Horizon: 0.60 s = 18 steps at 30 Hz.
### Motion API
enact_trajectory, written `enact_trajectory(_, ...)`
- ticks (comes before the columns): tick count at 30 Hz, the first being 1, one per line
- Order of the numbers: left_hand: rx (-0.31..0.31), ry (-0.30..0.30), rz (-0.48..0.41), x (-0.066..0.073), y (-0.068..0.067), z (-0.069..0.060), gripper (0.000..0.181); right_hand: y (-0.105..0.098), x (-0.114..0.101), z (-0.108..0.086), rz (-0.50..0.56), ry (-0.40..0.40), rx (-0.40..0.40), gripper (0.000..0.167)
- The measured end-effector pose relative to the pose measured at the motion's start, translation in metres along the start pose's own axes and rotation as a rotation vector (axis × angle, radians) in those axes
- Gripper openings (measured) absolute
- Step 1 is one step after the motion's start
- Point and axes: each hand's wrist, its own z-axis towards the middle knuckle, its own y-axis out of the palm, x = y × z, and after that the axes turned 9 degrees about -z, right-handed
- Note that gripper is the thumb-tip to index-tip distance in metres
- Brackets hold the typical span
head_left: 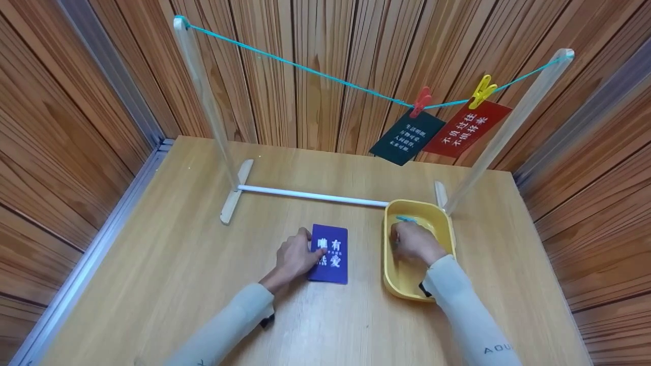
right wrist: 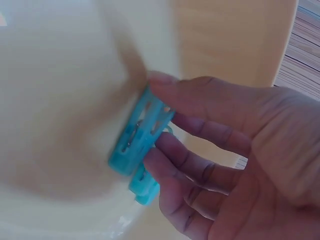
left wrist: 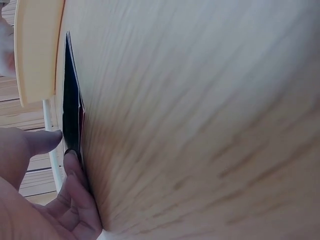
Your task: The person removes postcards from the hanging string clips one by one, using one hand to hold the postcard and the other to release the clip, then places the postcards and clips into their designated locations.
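A purple card (head_left: 335,256) with white characters lies on the table, its left edge pinched by my left hand (head_left: 295,256). The thumb is over its face and fingers are at its edge. In the left wrist view the card (left wrist: 71,107) is seen edge-on, with a reddish layer under it. My right hand (head_left: 418,240) reaches into the yellow basket (head_left: 389,274). Seen from the right wrist, its thumb and fingers pinch a blue clothespin (right wrist: 140,132). More blue clothespin (right wrist: 145,187) parts show just behind that one.
A blue cord (head_left: 305,66) spans two upright posts (head_left: 203,96). On it hang a dark green card (head_left: 407,136) under a red clothespin (head_left: 420,101) and a red card (head_left: 468,127) under a yellow clothespin (head_left: 483,91). A white bar (head_left: 313,196) joins the posts low down.
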Motion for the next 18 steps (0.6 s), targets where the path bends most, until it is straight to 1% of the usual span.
enact_trajectory(3, 0.004, 0.012, -0.010, -0.003, 0.001, -0.001, 0.049, -0.002, -0.002, -0.002, -0.030, -0.015, 0.036, 0.033)
enact_trajectory(7, 0.011, 0.018, -0.014, -0.004, 0.000, -0.002, 0.046, -0.011, -0.005, -0.003, -0.040, -0.001, 0.033, 0.034)
enact_trajectory(12, 0.019, 0.018, -0.007, -0.002, 0.000, -0.002, 0.044, -0.024, -0.008, -0.006, -0.020, 0.024, 0.034, 0.035)
enact_trajectory(18, 0.023, 0.024, 0.013, -0.001, 0.001, -0.001, 0.043, -0.031, -0.010, -0.009, 0.002, 0.050, 0.043, 0.034)
